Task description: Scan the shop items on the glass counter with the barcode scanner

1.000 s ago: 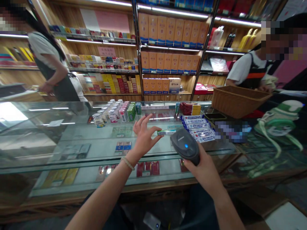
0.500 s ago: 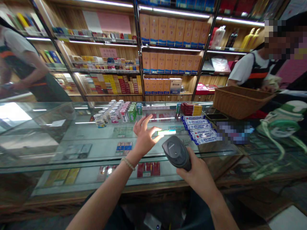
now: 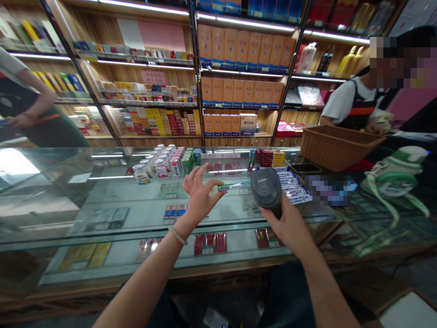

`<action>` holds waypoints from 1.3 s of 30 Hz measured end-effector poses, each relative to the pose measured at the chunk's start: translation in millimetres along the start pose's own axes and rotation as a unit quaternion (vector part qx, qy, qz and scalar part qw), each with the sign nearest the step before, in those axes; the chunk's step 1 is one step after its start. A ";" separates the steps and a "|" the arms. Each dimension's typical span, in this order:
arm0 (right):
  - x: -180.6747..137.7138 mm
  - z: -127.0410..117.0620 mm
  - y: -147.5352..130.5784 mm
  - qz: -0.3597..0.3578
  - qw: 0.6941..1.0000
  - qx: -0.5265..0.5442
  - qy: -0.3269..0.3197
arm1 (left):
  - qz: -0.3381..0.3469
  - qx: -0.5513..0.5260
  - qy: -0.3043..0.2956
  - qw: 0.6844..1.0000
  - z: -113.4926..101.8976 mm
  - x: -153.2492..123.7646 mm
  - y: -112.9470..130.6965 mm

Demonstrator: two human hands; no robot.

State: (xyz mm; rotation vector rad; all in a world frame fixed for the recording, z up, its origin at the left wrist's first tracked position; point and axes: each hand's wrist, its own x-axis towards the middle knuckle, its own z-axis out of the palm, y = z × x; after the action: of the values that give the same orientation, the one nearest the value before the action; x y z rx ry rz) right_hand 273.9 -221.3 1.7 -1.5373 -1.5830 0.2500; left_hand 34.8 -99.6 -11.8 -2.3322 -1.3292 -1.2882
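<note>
My left hand (image 3: 200, 193) pinches a slim green-and-white pack (image 3: 234, 186) between thumb and forefinger, its other fingers spread, just above the glass counter (image 3: 112, 200). My right hand (image 3: 288, 223) grips a dark grey handheld scanner (image 3: 266, 189), whose head is right beside the pack's right end. Behind the scanner lies a stack of blue-and-white packs (image 3: 293, 184).
Small bottles and boxes (image 3: 164, 164) stand on the counter behind my left hand. A red-and-yellow stack (image 3: 271, 157) and a wicker basket (image 3: 337, 146) are to the right. One person stands behind the basket, another at far left. Stocked shelves fill the back wall.
The scanner has moved up and to the right, closer to the pack's end. My left hand with the pack has shifted slightly left. The person at left has moved further out of view.
</note>
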 end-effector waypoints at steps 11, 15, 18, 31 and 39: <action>78.7 21.8 -0.7 -0.051 0.968 -0.242 -0.037 | -0.017 0.010 0.039 0.999 -18.2 8.5 -32.6; 98.6 52.1 14.1 -0.087 0.953 -0.288 -0.025 | -0.023 0.008 0.062 0.998 -17.7 8.5 -40.0; 104.1 71.8 21.9 -0.141 0.946 -0.288 -0.041 | -0.015 0.004 0.059 0.998 -15.8 8.0 -41.5; 92.6 89.7 28.5 -0.171 0.934 -0.294 -0.107 | 0.007 0.025 -0.010 1.000 -11.6 2.9 -24.5; 95.9 79.1 30.1 -0.181 0.952 -0.233 -0.076 | 0.001 0.018 -0.019 1.000 -14.3 6.3 -20.6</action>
State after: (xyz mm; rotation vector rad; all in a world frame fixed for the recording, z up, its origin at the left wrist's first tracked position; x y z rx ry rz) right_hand 256.0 -97.0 -22.6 -1.5562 -2.1201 -0.2344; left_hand 11.9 -90.9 -3.6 -2.3457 -1.3481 -1.2151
